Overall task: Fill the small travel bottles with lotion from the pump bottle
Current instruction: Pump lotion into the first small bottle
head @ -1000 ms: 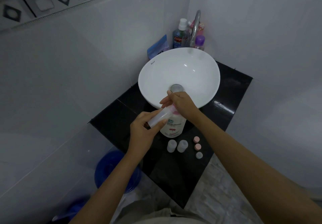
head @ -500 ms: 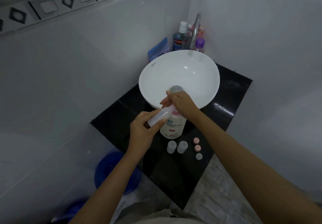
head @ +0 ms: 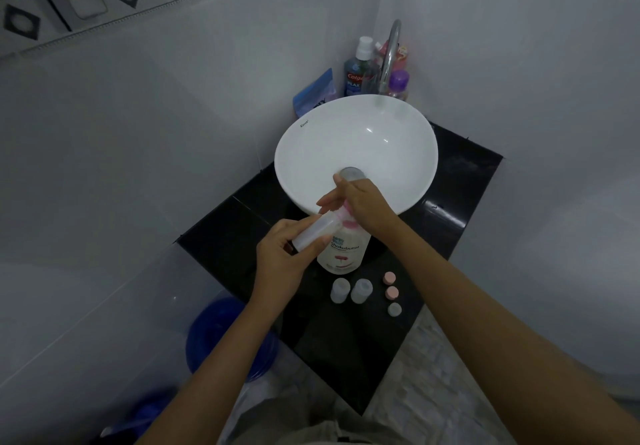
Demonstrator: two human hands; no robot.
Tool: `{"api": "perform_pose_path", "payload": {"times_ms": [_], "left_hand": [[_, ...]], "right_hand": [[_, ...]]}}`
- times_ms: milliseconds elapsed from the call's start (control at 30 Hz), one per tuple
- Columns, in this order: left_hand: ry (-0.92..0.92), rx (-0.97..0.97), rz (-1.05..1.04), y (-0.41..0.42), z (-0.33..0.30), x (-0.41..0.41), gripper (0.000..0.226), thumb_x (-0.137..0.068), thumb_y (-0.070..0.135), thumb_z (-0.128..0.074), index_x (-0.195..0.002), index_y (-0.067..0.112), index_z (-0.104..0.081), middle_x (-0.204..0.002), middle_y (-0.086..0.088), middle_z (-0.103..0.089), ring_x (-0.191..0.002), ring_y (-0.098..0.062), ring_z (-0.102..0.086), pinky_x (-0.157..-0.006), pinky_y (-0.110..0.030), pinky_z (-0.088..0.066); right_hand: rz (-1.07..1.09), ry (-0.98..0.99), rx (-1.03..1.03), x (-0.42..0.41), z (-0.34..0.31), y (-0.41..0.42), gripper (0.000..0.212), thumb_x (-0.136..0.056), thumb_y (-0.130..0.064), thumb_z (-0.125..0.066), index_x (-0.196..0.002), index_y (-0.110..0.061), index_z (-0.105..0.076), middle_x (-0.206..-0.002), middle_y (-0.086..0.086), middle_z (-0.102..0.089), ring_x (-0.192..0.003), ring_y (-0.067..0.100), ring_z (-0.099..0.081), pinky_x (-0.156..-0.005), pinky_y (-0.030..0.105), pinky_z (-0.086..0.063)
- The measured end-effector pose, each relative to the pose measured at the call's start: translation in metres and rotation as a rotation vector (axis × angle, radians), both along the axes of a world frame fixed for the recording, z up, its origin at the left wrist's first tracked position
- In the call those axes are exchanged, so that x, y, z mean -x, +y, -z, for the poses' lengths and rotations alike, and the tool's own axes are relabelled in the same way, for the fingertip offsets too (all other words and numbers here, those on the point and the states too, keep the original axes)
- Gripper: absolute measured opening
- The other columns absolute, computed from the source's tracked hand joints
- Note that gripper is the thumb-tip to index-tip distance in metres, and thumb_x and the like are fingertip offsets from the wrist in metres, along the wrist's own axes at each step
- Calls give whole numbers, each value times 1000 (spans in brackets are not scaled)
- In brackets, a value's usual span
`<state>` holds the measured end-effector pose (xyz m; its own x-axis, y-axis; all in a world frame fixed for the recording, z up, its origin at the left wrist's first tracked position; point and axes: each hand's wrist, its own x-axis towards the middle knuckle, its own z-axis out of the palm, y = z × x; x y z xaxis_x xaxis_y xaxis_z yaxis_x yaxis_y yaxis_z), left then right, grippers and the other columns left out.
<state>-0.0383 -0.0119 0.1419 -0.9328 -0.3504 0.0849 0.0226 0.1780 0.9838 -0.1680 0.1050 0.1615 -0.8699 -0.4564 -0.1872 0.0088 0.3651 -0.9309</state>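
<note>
The left hand (head: 280,257) has its fingers clamped on a tilted travel bottle (head: 317,231), mouth up at the nozzle of the pump bottle (head: 341,249) standing on the worktop (head: 221,240). The right hand (head: 363,202) rests on the pump head, fingers loosely curled. Press slowly; keep mouth and spout touching, though that joint is probably hidden. Two bottles (head: 349,290) wait nearby, beside three loose caps (head: 392,294).

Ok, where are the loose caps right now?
In the head view, the three caps lie in a short row on the black counter, right of the two standing travel bottles.
</note>
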Motion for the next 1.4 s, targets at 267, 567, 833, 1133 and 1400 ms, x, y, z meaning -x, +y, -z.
{"api": "perform_pose_path", "payload": {"times_ms": [267, 567, 833, 1133, 1400], "left_hand": [[11, -7, 1, -3, -6, 0, 38, -76, 24, -73, -113, 17, -68, -102, -4, -65, -93, -6, -63, -74, -10, -49], [-10, -1, 9, -1, 1, 1, 40, -75, 26, -73, -113, 16, -68, -102, -4, -64, -92, -3, -61, -74, -9, -49], [7, -27, 17, -5, -4, 2, 48, -71, 34, -71, -115, 14, -68, -103, -5, -63, -95, -8, -62, -74, -13, -51], [-4, 4, 15, -4, 3, 3, 37, -77, 17, -74, -114, 15, -68, -102, -4, -64, -94, -6, -61, -77, -12, -50], [28, -30, 18, -5, -7, 3, 35, -77, 15, -74, -112, 17, -68, -101, -6, -63, -90, -4, -61, -73, -11, -49]], "right_hand": [[-48, 0, 68, 2, -10, 3, 48, -99, -31, -38, -92, 1, -73, -90, 14, -73, -79, 9, -63, -71, 7, -47], [45, 54, 29, -1, 5, -2, 48, -100, -26, -37, -86, 0, -74, -81, 12, -72, -77, 14, -61, -74, 19, -46], [-32, 37, 59, 1, -11, 3, 49, -100, -29, -36, -91, 1, -74, -89, 16, -73, -81, 13, -62, -80, 19, -47], [54, 20, 39, -3, 6, -1, 49, -100, -27, -36, -84, 0, -74, -74, 4, -70, -79, 15, -60, -72, 26, -47], [-30, 34, 72, 2, -10, 3, 47, -100, -30, -37, -91, -1, -74, -87, 11, -73, -79, 6, -64, -73, 6, -45]]}}
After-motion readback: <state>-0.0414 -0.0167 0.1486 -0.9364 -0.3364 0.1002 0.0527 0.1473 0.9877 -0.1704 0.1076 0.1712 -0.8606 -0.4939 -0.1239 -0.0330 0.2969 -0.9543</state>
